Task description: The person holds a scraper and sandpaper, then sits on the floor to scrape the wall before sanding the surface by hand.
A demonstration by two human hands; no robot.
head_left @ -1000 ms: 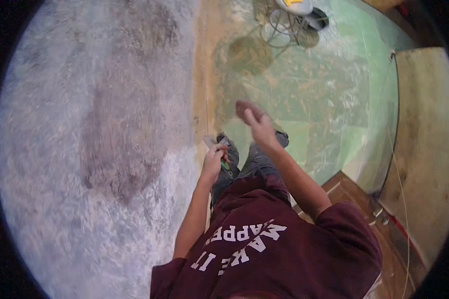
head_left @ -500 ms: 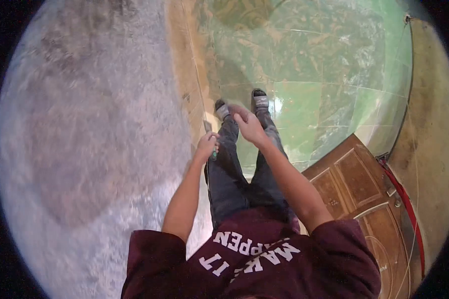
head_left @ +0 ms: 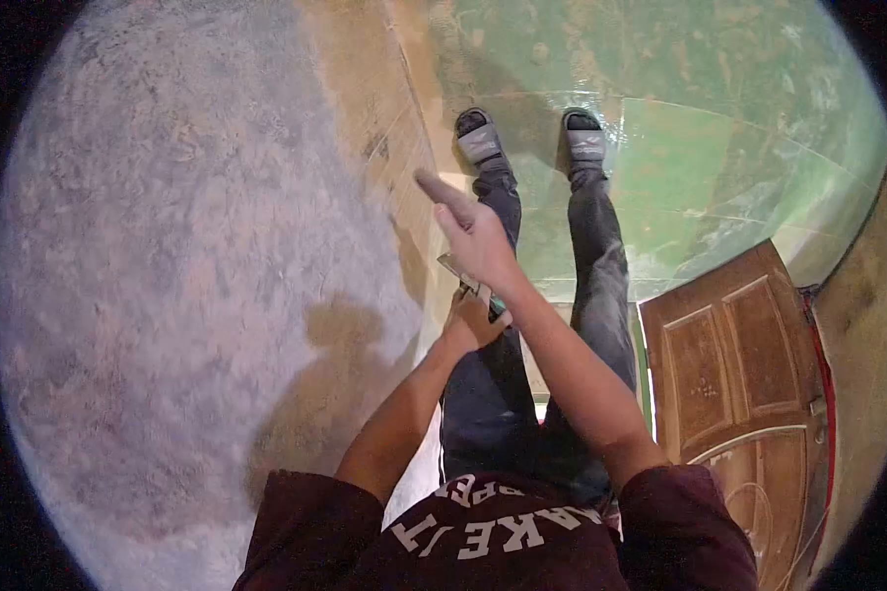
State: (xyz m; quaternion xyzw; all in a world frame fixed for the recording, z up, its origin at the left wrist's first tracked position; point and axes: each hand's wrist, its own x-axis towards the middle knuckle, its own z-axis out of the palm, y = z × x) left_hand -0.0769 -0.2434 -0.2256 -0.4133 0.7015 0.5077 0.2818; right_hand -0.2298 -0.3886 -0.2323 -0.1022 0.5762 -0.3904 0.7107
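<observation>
My left hand (head_left: 473,320) is closed around a putty knife (head_left: 452,266) with a flat, pale blade and a green handle. The blade points up and to the left, and part of the tool is hidden behind my right wrist. Crossing just above it is my right hand (head_left: 478,241), its fingers stretched out toward the wall side and the thumb apart. The fingers look darker than the rest of that hand, and I see nothing in them. Both hands are in front of my legs, beside the grey, patchy plastered wall (head_left: 197,227).
Green tiles with dusty smears cover the floor (head_left: 680,167), where my sandalled feet (head_left: 480,143) stand. A tan dusty strip (head_left: 365,89) runs along the wall's foot. To the right is a brown panelled wooden door (head_left: 724,345), with a red strip (head_left: 826,414) along its far edge.
My left hand has moved right with the putty knife, under my right wrist. The right hand's fingers now point up and left. My view has shifted, and my shadow shows on the wall.
</observation>
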